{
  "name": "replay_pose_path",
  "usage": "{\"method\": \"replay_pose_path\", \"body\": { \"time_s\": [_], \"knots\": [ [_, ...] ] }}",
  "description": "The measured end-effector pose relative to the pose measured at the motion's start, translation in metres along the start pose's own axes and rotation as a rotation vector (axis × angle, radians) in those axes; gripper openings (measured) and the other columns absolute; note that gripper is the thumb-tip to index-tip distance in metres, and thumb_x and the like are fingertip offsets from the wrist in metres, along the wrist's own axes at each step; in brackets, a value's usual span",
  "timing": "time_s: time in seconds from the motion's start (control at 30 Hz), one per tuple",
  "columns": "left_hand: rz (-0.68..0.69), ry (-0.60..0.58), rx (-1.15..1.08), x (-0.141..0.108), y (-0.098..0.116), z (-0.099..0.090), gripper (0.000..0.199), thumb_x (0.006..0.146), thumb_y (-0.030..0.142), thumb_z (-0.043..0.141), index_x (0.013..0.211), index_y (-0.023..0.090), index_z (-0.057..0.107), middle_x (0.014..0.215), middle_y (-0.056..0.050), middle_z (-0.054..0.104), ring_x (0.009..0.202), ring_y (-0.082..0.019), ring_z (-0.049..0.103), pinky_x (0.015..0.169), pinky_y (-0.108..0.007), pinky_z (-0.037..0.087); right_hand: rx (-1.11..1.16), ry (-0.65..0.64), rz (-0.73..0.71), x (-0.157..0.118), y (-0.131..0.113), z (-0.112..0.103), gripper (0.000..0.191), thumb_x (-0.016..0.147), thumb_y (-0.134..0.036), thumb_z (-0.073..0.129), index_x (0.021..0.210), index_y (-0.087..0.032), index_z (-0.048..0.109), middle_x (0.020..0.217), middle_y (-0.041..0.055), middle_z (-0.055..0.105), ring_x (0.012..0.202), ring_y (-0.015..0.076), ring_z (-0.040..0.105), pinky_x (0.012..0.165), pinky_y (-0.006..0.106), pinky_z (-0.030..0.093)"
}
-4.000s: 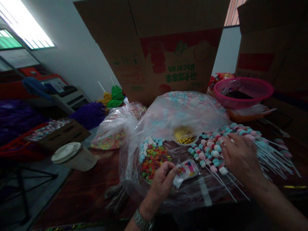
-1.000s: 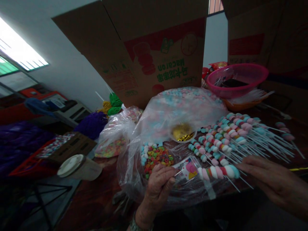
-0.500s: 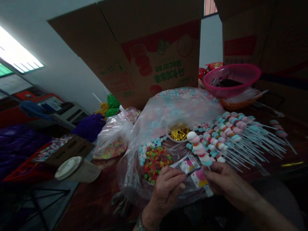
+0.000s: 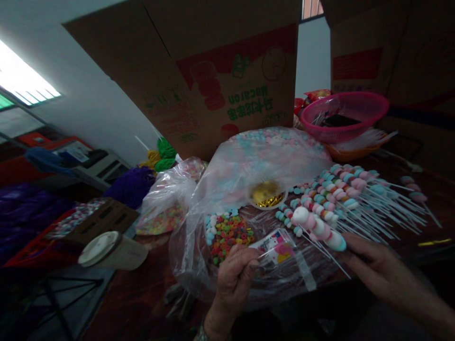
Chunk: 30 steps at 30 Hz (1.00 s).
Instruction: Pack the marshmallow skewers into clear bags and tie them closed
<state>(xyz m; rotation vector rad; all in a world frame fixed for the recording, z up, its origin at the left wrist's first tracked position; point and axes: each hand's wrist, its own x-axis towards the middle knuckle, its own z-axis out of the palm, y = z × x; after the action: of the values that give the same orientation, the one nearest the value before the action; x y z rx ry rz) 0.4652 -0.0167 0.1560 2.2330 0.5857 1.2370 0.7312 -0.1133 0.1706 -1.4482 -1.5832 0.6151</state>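
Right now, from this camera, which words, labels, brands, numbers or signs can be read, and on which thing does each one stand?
"Macaron": green, upside down, on the large cardboard box.
"马卡龙串串": green, upside down, on the same box.
Too small or blurred: that box's remaining print.
Too blurred: small print on the darker box at the right.
Unreadable: any lettering on the printed wrapper by the left hand.

Room btwn L hand [image 4: 233,277] & held skewer [image 4: 320,229]; skewer pile [image 4: 336,190] blocks behind.
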Motion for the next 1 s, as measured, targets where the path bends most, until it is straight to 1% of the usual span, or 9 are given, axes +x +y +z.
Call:
{"method": "replay_pose_path", "body": {
  "time_s": [0.13, 0.33, 0.5, 0.6, 0.67, 0.77, 0.83, 0.93, 1.0],
  "knots": [
    [-0.02, -0.019, 0.002, 0.002, 0.0, -0.004, 0.013, 0.088, 0.02, 0.049, 0.09, 0.017, 0.062, 0.08, -0.005, 0.067, 0.075, -0.016, 0.061, 0.076, -0.031, 0.045, -0.206, 0.003, -0.205, -0.007, 0.004, -0.023, 0.024, 0.087, -0.018, 0.046, 0.102, -0.024, 0.063, 0.091, 0.0046, 0.062, 0.078, 0.0151, 0.059, 0.066, 0.019, 0.05],
    [-0.044, -0.051, -0.039, 0.007, 0.002, -0.002, 0.017, 0.089, 0.024, 0.048, 0.088, 0.016, 0.063, 0.078, -0.006, 0.067, 0.073, -0.017, 0.061, 0.072, -0.031, 0.046, -0.475, 0.037, -0.37, -0.011, 0.013, -0.027, 0.036, 0.082, -0.009, 0.041, 0.107, -0.023, 0.061, 0.091, 0.0061, 0.064, 0.083, 0.0179, 0.061, 0.069, 0.024, 0.052],
    [-0.075, -0.165, 0.044, 0.01, 0.002, -0.001, 0.019, 0.09, 0.024, 0.046, 0.086, 0.016, 0.063, 0.076, -0.004, 0.066, 0.07, -0.015, 0.059, 0.071, -0.029, 0.044, -0.624, 0.0, -0.498, -0.008, 0.011, -0.034, 0.044, 0.076, -0.002, 0.037, 0.109, -0.022, 0.06, 0.086, 0.0057, 0.064, 0.077, 0.0178, 0.06, 0.065, 0.025, 0.051],
    [-0.054, -0.231, 0.14, 0.012, 0.002, 0.003, 0.02, 0.091, 0.024, 0.045, 0.083, 0.017, 0.062, 0.073, -0.003, 0.065, 0.066, -0.014, 0.057, 0.069, -0.027, 0.041, -0.699, -0.062, -0.471, -0.007, 0.012, -0.031, 0.045, 0.076, 0.0, 0.034, 0.108, -0.02, 0.059, 0.083, 0.0062, 0.063, 0.075, 0.0184, 0.059, 0.065, 0.027, 0.05],
    [-0.042, -0.267, 0.215, 0.015, 0.003, 0.006, 0.024, 0.093, 0.029, 0.042, 0.091, 0.017, 0.063, 0.075, -0.004, 0.066, 0.068, -0.014, 0.057, 0.067, -0.026, 0.041, -0.742, -0.087, -0.434, -0.006, 0.015, -0.027, 0.043, 0.077, -0.001, 0.033, 0.106, -0.018, 0.06, 0.085, 0.0073, 0.063, 0.075, 0.019, 0.06, 0.065, 0.028, 0.05],
    [-0.017, -0.327, 0.334, 0.019, 0.003, 0.012, 0.052, 0.085, 0.058, 0.043, 0.111, 0.015, 0.058, 0.08, -0.007, 0.066, 0.071, -0.018, 0.059, 0.065, -0.027, 0.041, -0.693, -0.132, -0.409, -0.006, 0.019, -0.021, 0.039, 0.08, -0.004, 0.033, 0.104, -0.018, 0.059, 0.087, 0.0076, 0.063, 0.076, 0.0184, 0.06, 0.064, 0.026, 0.049],
    [0.01, -0.43, 0.393, 0.023, 0.002, 0.016, 0.071, 0.071, 0.074, 0.044, 0.108, 0.015, 0.06, 0.075, -0.007, 0.066, 0.067, -0.021, 0.059, 0.062, -0.029, 0.041, -0.61, -0.208, -0.366, -0.005, 0.018, -0.018, 0.036, 0.08, -0.006, 0.034, 0.102, -0.019, 0.06, 0.083, 0.0055, 0.062, 0.072, 0.0166, 0.059, 0.061, 0.023, 0.047],
    [-0.024, -0.612, 0.406, 0.027, 0.002, 0.025, 0.061, 0.067, 0.074, 0.049, 0.084, 0.018, 0.064, 0.064, -0.004, 0.062, 0.061, -0.02, 0.058, 0.058, -0.026, 0.037, -0.546, -0.345, -0.295, -0.001, 0.011, -0.012, 0.03, 0.08, -0.006, 0.038, 0.094, -0.021, 0.061, 0.078, 0.0021, 0.06, 0.066, 0.0147, 0.057, 0.055, 0.021, 0.041],
    [-0.105, -0.691, 0.328, 0.03, 0.003, 0.03, 0.052, 0.07, 0.069, 0.053, 0.08, 0.018, 0.063, 0.063, -0.001, 0.061, 0.057, -0.016, 0.056, 0.052, -0.022, 0.034, -0.559, -0.425, -0.275, 0.004, 0.006, -0.005, 0.03, 0.079, -0.004, 0.041, 0.093, -0.022, 0.061, 0.077, 0.0006, 0.06, 0.064, 0.0139, 0.056, 0.053, 0.022, 0.038]
  ]
}}
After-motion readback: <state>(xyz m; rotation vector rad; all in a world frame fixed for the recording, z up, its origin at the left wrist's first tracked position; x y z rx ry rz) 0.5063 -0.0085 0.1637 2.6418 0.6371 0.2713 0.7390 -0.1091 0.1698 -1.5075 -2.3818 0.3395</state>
